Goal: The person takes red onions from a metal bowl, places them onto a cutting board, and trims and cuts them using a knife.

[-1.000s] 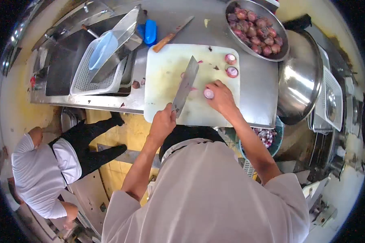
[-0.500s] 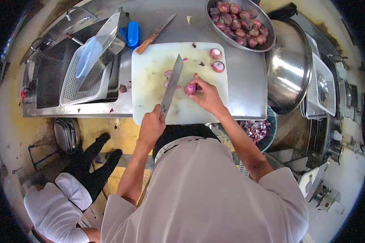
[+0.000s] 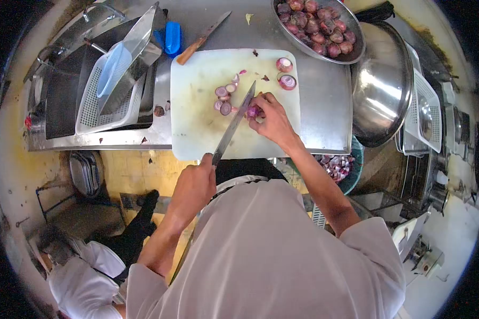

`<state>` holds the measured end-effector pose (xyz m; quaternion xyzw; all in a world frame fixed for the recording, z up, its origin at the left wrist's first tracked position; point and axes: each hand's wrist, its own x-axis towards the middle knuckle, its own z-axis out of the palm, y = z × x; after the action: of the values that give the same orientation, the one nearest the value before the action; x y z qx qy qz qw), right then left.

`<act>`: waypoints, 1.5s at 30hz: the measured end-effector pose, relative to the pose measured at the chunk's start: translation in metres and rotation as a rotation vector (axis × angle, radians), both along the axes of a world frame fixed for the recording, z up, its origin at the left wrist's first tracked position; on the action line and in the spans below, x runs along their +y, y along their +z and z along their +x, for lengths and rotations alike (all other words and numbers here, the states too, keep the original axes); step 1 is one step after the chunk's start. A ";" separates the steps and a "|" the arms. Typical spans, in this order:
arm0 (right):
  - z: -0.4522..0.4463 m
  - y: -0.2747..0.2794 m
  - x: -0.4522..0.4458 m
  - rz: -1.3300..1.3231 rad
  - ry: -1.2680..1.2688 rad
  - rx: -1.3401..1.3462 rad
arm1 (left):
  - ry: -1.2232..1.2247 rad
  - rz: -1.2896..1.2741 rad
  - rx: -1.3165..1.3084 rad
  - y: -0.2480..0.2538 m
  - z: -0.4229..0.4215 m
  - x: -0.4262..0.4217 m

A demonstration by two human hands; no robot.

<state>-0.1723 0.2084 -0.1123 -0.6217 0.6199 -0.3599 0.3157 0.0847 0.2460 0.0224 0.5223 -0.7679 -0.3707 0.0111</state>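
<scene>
My left hand [image 3: 193, 185] is closed around the handle of a kitchen knife [image 3: 232, 126]. Its blade slants up and right over the white cutting board [image 3: 197, 133], beside the red onion [image 3: 253, 111]. With bent fingers my right hand [image 3: 274, 121] grips that onion on the board, partly hiding it. Several round onion slices [image 3: 221, 92] lie left of the blade. Cut onion pieces [image 3: 287, 82] rest near the board's upper right corner, above my right hand.
A metal bowl of whole red onions [image 3: 315, 32] stands at the back right, near a large steel pot [image 3: 380, 85]. A second knife [image 3: 205, 38] and a blue object [image 3: 172, 38] lie behind the board. Left is a sink with a white basket [image 3: 93, 114]. Another person [image 3: 85, 282] is at lower left.
The knife in my left hand has moved right, its blade now close against the onion. More slices show left of the blade. The person at lower left has shifted.
</scene>
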 end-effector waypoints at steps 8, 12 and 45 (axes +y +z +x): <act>0.001 0.003 0.003 0.020 0.003 0.066 | -0.017 -0.019 -0.022 -0.048 -0.035 -0.007; 0.006 -0.009 0.015 -0.224 -0.036 0.121 | 0.003 -0.076 -0.033 -0.104 -0.058 -0.017; -0.195 0.052 -0.143 -0.434 -0.144 0.132 | 0.305 0.345 0.415 -0.119 0.014 -0.021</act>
<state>-0.3676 0.0651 -0.0605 -0.6514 0.5899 -0.4649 0.1070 0.0988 0.2250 -0.0971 0.5390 -0.5877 -0.5882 0.1344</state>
